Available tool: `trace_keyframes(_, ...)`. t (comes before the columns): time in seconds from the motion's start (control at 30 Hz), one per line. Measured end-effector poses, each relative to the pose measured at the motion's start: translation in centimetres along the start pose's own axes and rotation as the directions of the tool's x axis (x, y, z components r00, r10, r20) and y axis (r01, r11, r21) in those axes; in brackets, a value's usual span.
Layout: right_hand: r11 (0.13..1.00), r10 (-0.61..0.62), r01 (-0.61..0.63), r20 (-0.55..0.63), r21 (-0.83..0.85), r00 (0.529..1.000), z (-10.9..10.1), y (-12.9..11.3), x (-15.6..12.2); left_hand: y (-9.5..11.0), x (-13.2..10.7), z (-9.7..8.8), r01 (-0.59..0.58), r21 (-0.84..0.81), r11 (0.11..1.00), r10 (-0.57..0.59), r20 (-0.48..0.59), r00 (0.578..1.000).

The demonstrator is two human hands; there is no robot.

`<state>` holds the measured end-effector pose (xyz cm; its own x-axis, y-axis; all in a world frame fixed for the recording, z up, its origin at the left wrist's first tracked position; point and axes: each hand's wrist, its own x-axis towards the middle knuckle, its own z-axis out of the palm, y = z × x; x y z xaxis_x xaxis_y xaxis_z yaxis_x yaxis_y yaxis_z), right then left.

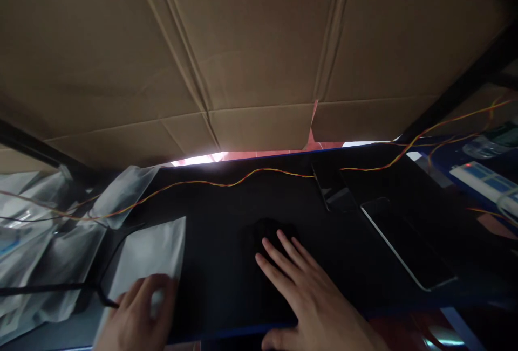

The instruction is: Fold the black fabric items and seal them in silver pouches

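My left hand (pixel 135 313) is closed, with its fingers curled over a frosted plastic bag (pixel 149 248) at the lower left. A bit of white shows through the gap between thumb and fingers. A black cord (pixel 48 289) runs in from the left and ends beside these fingers; whether they hold it too is unclear. Palm down, my right hand (pixel 307 291) lies with fingers spread over the black tabletop (pixel 218 200). Its fingertips are beside a dark shape (pixel 263 229) too dim to name. Nothing shows in its grasp.
More plastic bags (pixel 73 254) are piled at the left. Two dark phones, a smaller one (pixel 334 189) and a larger one (pixel 408 243), lie to the right. A twisted red-and-yellow wire (pixel 218 183) crosses the back. Cardboard (pixel 259 43) rises behind; a white-and-blue device (pixel 481 178) sits far right.
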<state>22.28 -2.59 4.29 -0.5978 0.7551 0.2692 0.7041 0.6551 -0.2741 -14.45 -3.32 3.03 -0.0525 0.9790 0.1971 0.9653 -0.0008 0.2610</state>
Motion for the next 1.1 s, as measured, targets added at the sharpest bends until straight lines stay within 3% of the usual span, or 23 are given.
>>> trace_keyframes(0.1, 0.991, -0.061, 0.056, -0.042, -0.120, 0.997, 2.5, -0.6, -0.8, 3.0, -0.6, 1.2, -0.113, -0.054, 0.992, 0.114, 0.009, 0.993)
trace_keyframes(0.2, 0.974, -0.163, 0.130, -0.176, -0.187, 0.971, 4.3, -0.7, -2.9, 5.1, -0.9, 2.3, -0.216, -0.098, 0.971, 0.218, 0.009, 0.976)
trace_keyframes(0.27, 0.978, -0.188, 0.152, -0.274, -0.146, 0.943, 4.7, -0.6, -4.2, 5.8, -0.9, 2.6, -0.271, -0.105, 0.957, 0.274, 0.012, 0.962)
trace_keyframes(0.33, 0.994, -0.099, 0.112, -0.344, 0.018, 0.934, 4.3, -0.6, -4.9, 6.3, -0.6, 2.4, -0.308, -0.093, 0.947, 0.311, 0.016, 0.950)
trace_keyframes(0.4, 0.966, 0.084, 0.011, -0.357, 0.257, 0.930, 3.2, -0.4, -4.9, 6.6, -0.2, 2.1, -0.338, -0.073, 0.938, 0.340, 0.014, 0.940)
trace_keyframes(0.5, 0.860, 0.367, -0.137, -0.407, 0.492, 0.837, 1.3, -0.3, -3.7, 7.6, 0.2, 1.9, -0.388, -0.069, 0.919, 0.389, 0.003, 0.921)
trace_keyframes(0.57, 0.857, 0.409, -0.151, -0.472, 0.493, 0.781, 0.5, -0.5, -2.2, 8.6, 0.2, 2.1, -0.436, -0.097, 0.895, 0.437, -0.007, 0.899)
trace_keyframes(0.6, 0.882, 0.372, -0.138, -0.486, 0.450, 0.791, 0.3, -0.6, -1.5, 9.2, 0.2, 2.3, -0.463, -0.120, 0.878, 0.465, -0.011, 0.885)
trace_keyframes(0.67, 0.944, 0.247, -0.115, -0.435, 0.308, 0.866, 0.5, -1.0, 0.0, 10.4, -0.1, 2.7, -0.504, -0.176, 0.845, 0.506, -0.037, 0.862)
trace_keyframes(0.77, 0.982, 0.161, -0.125, -0.271, 0.144, 0.949, 1.4, -1.6, 1.5, 11.7, -0.7, 3.1, -0.480, -0.254, 0.840, 0.468, -0.108, 0.877)
trace_keyframes(0.93, 0.997, 0.063, -0.056, -0.126, 0.060, 0.990, 2.1, -1.7, 1.5, 12.3, -1.0, 3.0, -0.376, -0.365, 0.852, 0.327, -0.191, 0.926)
trace_keyframes(1.1, 0.991, -0.130, 0.131, -0.010, 0.018, 0.991, 1.4, -1.2, 2.0, 12.4, -0.2, 1.4, -0.447, -0.439, 0.779, 0.415, -0.172, 0.893)
